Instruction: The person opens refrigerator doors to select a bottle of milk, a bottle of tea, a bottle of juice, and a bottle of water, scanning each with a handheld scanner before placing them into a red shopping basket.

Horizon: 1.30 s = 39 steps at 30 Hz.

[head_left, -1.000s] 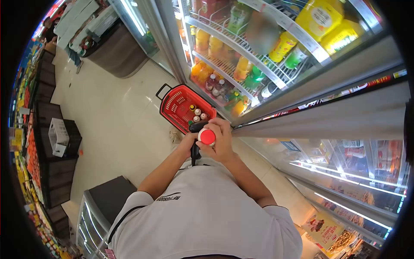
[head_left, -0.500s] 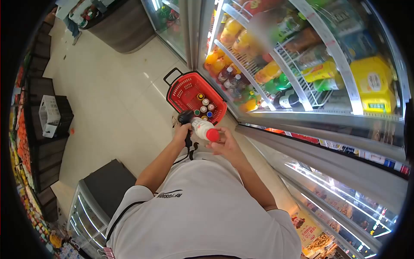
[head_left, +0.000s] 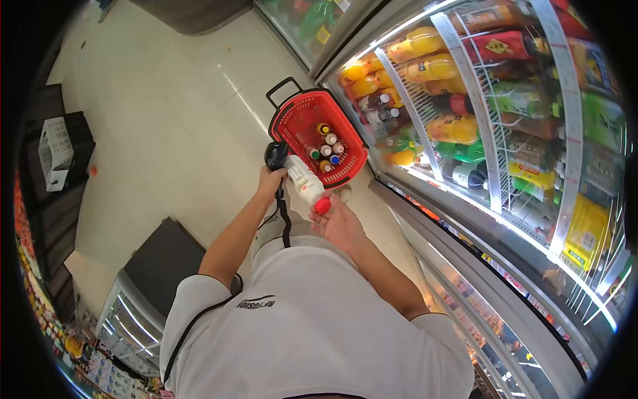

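My left hand (head_left: 271,183) is closed round the handle of a black barcode scanner (head_left: 276,155), whose head points at the bottle beside it. A white plastic bottle (head_left: 304,181) with a red cap (head_left: 322,205) lies tilted in front of my body, cap towards me. My right hand (head_left: 340,225) grips it at the cap end, thumb and fingers round the cap. Just beyond the bottle, a red shopping basket (head_left: 299,110) stands on the floor with several capped bottles (head_left: 330,139) upright inside.
To the right rises a drinks fridge with wire shelves (head_left: 465,100) full of bottles. A white crate (head_left: 56,153) in a black one stands at far left. Behind my left arm is a dark-topped display case (head_left: 166,256). Pale tiled floor (head_left: 179,113) stretches left of the basket.
My view has shifted, so the basket sits further right. The bottle has turned, its label side now facing up beside the scanner; both hands keep hold.
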{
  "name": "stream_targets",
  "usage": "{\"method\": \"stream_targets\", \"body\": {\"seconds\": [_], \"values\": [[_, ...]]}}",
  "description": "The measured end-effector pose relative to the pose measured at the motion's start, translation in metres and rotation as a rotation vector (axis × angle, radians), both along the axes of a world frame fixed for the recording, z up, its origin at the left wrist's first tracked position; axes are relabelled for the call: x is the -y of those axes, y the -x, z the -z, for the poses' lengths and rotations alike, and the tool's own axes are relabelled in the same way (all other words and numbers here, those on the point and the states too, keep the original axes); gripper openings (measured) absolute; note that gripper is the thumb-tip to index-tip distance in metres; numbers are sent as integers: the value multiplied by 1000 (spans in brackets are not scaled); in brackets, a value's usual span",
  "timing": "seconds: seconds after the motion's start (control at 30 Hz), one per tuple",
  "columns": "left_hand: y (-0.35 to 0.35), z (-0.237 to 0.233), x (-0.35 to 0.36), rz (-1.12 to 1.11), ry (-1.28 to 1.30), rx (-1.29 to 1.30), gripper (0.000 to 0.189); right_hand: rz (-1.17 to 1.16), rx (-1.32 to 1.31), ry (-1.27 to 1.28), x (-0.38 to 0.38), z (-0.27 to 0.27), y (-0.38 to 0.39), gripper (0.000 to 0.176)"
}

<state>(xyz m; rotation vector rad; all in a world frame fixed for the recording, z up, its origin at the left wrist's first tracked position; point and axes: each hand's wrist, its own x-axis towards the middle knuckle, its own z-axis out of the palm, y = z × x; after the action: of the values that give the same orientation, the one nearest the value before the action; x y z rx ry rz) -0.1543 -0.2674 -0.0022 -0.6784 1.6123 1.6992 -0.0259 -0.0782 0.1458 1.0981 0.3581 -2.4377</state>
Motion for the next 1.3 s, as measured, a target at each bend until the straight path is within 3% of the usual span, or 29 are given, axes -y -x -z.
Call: {"method": "stream_targets", "body": {"seconds": [0.13, 0.27, 0.33, 0.37, 0.43, 0.47, 0.53, 0.6, 0.67, 0.7, 0.73, 0.83, 0.97, 1.03, 1.3], "values": [[10, 40, 7, 133, 51, -2, 6, -55, 140, -169, 7, 38, 14, 29], [-3, 104, 19, 288, 68, 158, 16, -173, 270, -314, 8, 74, 28, 23], [-10, 122, 28, 572, 304, -33, 26, -390, 272, -532, 10, 92, 35, 23], [-15, 129, 33, 571, 303, -16, 26, -398, 285, -526, 10, 103, 39, 23], [-33, 136, 48, 812, 658, -191, 41, -598, 240, -677, 6, 134, 45, 33], [-41, 141, 55, 808, 660, -177, 41, -609, 245, -671, 3, 156, 46, 33], [-59, 152, 72, 1064, 739, -44, 49, -723, 185, -876, -3, 206, 47, 41], [-56, 141, 65, 1085, 785, -62, 44, -760, 188, -870, -11, 254, 51, 36], [-60, 153, 66, 1081, 837, -306, 38, -884, 19, -1158, -14, 307, 52, 45], [-64, 155, 67, 1108, 853, -358, 38, -930, 117, -1046, -12, 288, 83, 47], [-68, 158, 70, 1108, 856, -341, 38, -942, 118, -1034, -12, 307, 88, 47], [-72, 167, 79, 1029, 845, -401, 41, -1097, -147, -1349, -15, 360, 106, 49], [-79, 173, 87, 997, 823, -390, 50, -1181, -183, -1273, -26, 457, 114, 53], [-84, 180, 91, 970, 823, -401, 51, -1328, -238, -1378, -34, 499, 122, 55], [-101, 186, 96, 937, 811, -410, 51, -1399, -29, -1276, -55, 598, 123, 64]]}}
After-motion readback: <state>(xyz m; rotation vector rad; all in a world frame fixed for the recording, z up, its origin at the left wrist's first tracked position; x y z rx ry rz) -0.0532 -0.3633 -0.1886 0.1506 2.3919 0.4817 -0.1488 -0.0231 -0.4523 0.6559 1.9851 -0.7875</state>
